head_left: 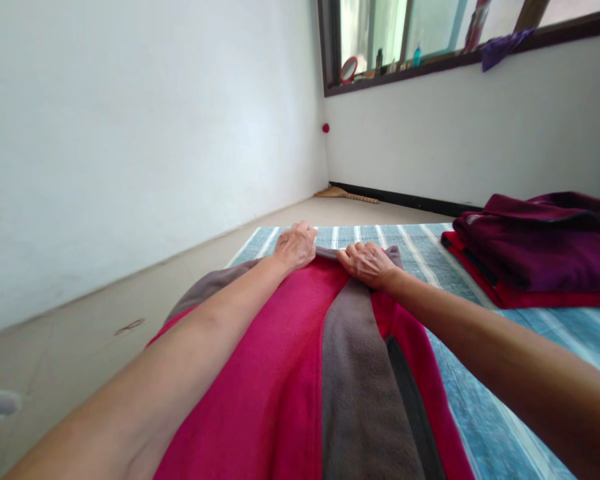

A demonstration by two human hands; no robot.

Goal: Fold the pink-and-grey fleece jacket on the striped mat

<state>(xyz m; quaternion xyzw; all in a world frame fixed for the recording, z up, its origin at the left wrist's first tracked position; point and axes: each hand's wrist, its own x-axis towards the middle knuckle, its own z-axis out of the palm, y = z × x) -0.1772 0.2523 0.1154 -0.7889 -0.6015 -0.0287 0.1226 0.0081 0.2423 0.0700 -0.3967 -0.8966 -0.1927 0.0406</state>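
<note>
Pink-and-grey fleece garment (300,373) lies flat on the striped mat (480,400), my left hand (295,245) and right hand (367,263) both closed on its far grey edge, mid-fold I'd say; next needs an even pull toward me.

matt, fuzzy fleece garment (280,373) on a woven striped cloth mat (480,413).

Far right there's a stack of folded clothes (540,250), maroon on top of red, sitting on a blue striped mat (505,413). Small broom (347,194) by the far wall, and bottles (397,59) along the window ledge (430,67).
</note>
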